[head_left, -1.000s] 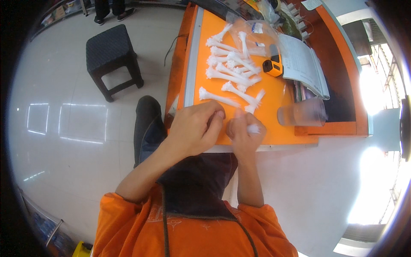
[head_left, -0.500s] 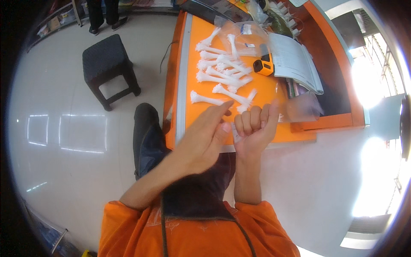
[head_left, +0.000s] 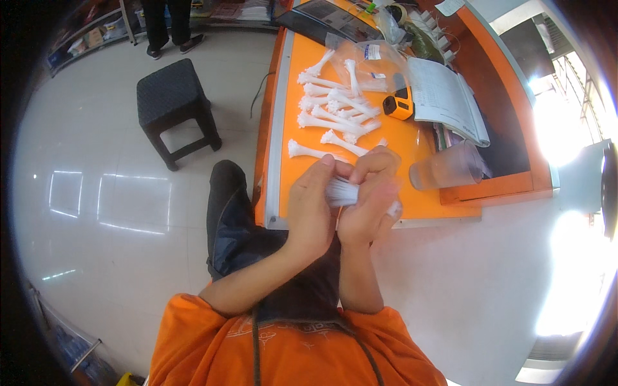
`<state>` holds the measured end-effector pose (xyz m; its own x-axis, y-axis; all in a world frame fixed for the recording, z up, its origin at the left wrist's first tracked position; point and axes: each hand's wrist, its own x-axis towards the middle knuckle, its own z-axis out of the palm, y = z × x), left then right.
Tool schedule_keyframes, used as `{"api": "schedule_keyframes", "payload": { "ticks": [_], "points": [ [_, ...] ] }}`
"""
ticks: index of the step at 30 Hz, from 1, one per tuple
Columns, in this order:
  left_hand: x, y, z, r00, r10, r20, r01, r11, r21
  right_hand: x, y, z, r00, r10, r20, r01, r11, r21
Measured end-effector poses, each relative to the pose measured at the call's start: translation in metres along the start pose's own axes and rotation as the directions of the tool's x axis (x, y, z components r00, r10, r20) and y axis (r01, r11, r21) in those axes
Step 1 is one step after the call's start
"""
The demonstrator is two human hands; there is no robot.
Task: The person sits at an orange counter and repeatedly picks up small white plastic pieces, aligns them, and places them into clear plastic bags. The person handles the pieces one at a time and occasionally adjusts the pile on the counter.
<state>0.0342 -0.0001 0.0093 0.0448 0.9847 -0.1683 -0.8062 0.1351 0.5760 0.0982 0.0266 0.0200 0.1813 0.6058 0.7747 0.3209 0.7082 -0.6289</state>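
A bundle of thin white cable ties [head_left: 342,192] lies sideways between my two hands, above the table's near edge. My right hand [head_left: 368,206] is wrapped round it, and a white end pokes out at that fist's right side. At the bundle's left end my left hand [head_left: 311,204] closes in, its fingers curled against the strands and partly hidden. Beyond my hands, several similar cable tie bundles [head_left: 315,120] lie in a loose pile on the orange tabletop [head_left: 293,177]. One bundle [head_left: 306,150] rests just past my left fingertips.
An orange-and-black tape measure [head_left: 399,105] sits beside an open notebook [head_left: 444,96]. Clear plastic bags [head_left: 360,58] lie farther back, near a laptop [head_left: 335,19]. A translucent cup [head_left: 447,166] stands right of my hands. A black stool [head_left: 170,96] and a person's legs [head_left: 166,22] are at left.
My hands, apart before with the right fingers curled, have come together round a bundle that now shows between them. The view has shifted slightly.
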Motion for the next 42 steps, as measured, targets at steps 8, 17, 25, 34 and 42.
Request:
{"api": "schedule_keyframes", "payload": {
  "ticks": [8,17,25,34,42],
  "points": [
    [0.001,-0.016,-0.006,0.848,0.437,0.299,-0.529,0.676,0.513,0.008,-0.015,-0.007,0.982,0.184,-0.041,-0.169,0.954,0.248],
    [0.015,-0.023,-0.001,0.933,0.357,0.052,-0.354,0.881,0.314,0.002,-0.017,-0.002,0.984,0.154,-0.087,-0.137,0.975,0.172],
    [0.015,-0.011,0.000,0.933,0.339,0.118,-0.359,0.872,0.332,0.000,-0.006,-0.010,0.997,-0.013,-0.073,0.011,1.000,-0.028],
    [0.016,-0.009,0.009,0.947,0.288,0.145,-0.322,0.868,0.378,0.000,0.007,-0.011,0.996,-0.020,-0.085,0.034,0.986,0.163],
    [0.017,-0.015,-0.005,0.955,0.181,0.234,-0.283,0.791,0.543,0.005,0.010,-0.016,0.997,0.026,-0.069,-0.009,0.971,0.238]
  ]
}}
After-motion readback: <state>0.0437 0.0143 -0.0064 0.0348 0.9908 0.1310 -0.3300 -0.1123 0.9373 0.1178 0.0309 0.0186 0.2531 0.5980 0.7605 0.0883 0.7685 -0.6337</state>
